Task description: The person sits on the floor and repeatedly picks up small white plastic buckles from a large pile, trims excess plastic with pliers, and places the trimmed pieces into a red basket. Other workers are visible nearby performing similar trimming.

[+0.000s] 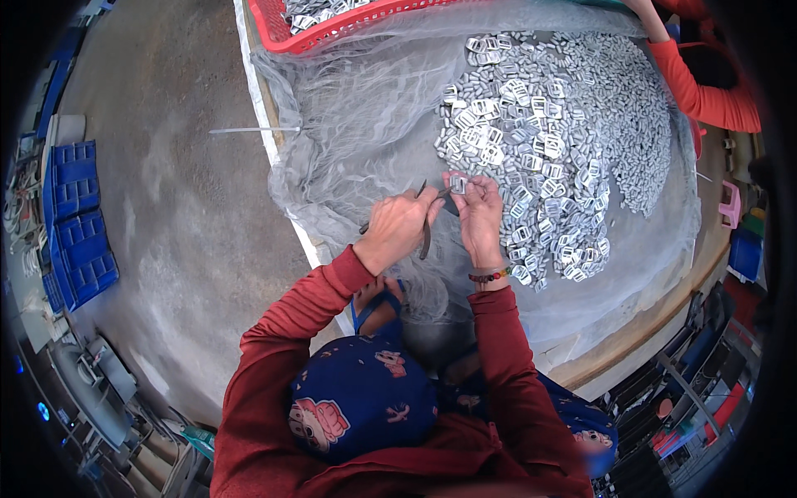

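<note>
While you work: both hands are raised just above the near edge of the buckle heap, close together but not touching.
Left hand: your left hand is closed around a dark slim hand tool, pliers or snips by the look of it, its tip aimed at the piece opposite.
Right hand: your right hand pinches one small metal buckle between thumb and fingertips, held up to the tool.
Heap: the pile of silvery metal buckles lies spread on grey mesh netting over the worktop, just beyond your right hand.
Step in hand: likely trimming or checking a single buckle, tool tip meeting the piece.
Next move calls for: a steady pinch, the tip set exactly on the buckle's edge, and your fingertips kept clear of the tool.
Nearby: a red plastic basket of more pieces at the far edge; another person's orange sleeve at the far right.
</note>
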The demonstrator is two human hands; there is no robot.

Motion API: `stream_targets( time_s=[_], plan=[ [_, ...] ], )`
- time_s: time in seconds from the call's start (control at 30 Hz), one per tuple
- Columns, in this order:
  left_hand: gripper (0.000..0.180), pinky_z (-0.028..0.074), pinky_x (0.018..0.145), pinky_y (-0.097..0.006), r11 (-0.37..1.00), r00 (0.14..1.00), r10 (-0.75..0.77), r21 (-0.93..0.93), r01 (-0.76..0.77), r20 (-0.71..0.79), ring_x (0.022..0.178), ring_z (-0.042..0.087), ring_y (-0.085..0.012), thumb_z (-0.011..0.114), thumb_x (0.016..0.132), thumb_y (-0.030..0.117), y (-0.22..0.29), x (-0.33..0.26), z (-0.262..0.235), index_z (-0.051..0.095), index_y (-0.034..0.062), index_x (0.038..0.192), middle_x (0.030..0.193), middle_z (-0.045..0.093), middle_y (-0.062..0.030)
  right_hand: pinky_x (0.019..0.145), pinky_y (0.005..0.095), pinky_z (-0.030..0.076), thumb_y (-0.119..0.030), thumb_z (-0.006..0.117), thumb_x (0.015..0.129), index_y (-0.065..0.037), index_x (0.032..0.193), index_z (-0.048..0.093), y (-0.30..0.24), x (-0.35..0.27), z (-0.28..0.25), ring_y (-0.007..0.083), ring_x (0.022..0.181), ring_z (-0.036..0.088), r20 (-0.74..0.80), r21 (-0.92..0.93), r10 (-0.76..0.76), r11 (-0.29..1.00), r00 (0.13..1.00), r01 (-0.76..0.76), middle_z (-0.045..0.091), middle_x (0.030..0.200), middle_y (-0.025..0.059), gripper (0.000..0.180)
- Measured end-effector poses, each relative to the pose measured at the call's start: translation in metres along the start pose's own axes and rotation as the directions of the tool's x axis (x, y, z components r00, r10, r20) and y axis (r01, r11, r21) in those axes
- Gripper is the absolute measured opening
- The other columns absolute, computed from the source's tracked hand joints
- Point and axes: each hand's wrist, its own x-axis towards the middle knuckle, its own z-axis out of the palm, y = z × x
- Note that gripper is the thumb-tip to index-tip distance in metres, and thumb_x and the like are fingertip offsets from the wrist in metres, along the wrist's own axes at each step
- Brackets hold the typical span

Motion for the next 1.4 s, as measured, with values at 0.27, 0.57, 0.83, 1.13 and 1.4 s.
stream_targets(
  time_s=[0.27,0.57,0.83,1.13,1.4],
  plan=[
    [0.018,0.045,0.052,-0.046,0.999,1.0,-0.004,-0.047,0.004,0.01,0.06,0.061,-0.0376,0.056,0.095,0.023,-0.001,-0.001,-0.002,0.057,0.0059,0.099,0.071,0.061,-0.0167,0.1,0.038,0.045,0.003,0.043,0.097,0.004,0.128,0.039,-0.004,-0.019,0.025,0.0284,0.116,0.057,-0.059,-0.221,-0.141,0.967,0.988,0.125,0.053,0.125,0.0185,0.031],
    [0.016,0.045,0.052,-0.045,0.997,0.999,0.036,-0.074,-0.037,-0.018,0.061,0.061,-0.0373,0.057,0.094,0.019,0.006,0.002,-0.007,0.057,0.0048,0.1,0.072,0.062,-0.017,0.093,0.0337,0.048,0.0,0.04,0.1,0.003,0.124,0.037,-0.006,-0.025,0.035,0.0296,0.114,0.058,-0.07,-0.044,-0.151,0.988,0.986,0.148,0.056,0.12,0.023,0.025],
    [0.016,0.045,0.051,-0.045,0.996,0.998,0.051,-0.071,-0.054,-0.046,0.06,0.061,-0.0371,0.056,0.094,0.019,0.013,0.006,-0.015,0.057,0.0049,0.102,0.071,0.061,-0.017,0.094,0.0335,0.049,-0.003,0.04,0.101,0.001,0.122,0.037,-0.008,-0.032,0.042,0.0277,0.11,0.059,-0.026,-0.102,-0.237,0.967,0.971,0.234,0.057,0.119,0.0229,0.022],
    [0.015,0.043,0.052,-0.045,0.974,1.0,-0.003,-0.225,0.009,0.027,0.062,0.059,-0.0404,0.054,0.094,0.015,0.012,-0.002,-0.015,0.056,0.003,0.103,0.07,0.06,-0.0201,0.085,0.0311,0.051,-0.008,0.04,0.102,0.002,0.113,0.047,0.001,-0.043,0.039,0.0198,0.1,0.063,0.093,-0.546,-0.389,0.75,0.917,0.374,0.063,0.115,0.017,0.016],
    [0.02,0.045,0.061,-0.046,0.993,0.992,-0.114,-0.029,0.115,0.049,0.074,0.061,-0.0433,0.049,0.095,0.014,0.019,-0.007,0.004,0.055,0.0006,0.109,0.08,0.063,-0.0229,0.086,0.0297,0.051,-0.013,0.039,0.104,0.001,0.11,0.046,0.007,-0.041,0.032,0.0199,0.098,0.064,0.037,-0.704,-0.361,0.652,0.932,0.281,0.062,0.111,0.0154,0.016]
  ],
)
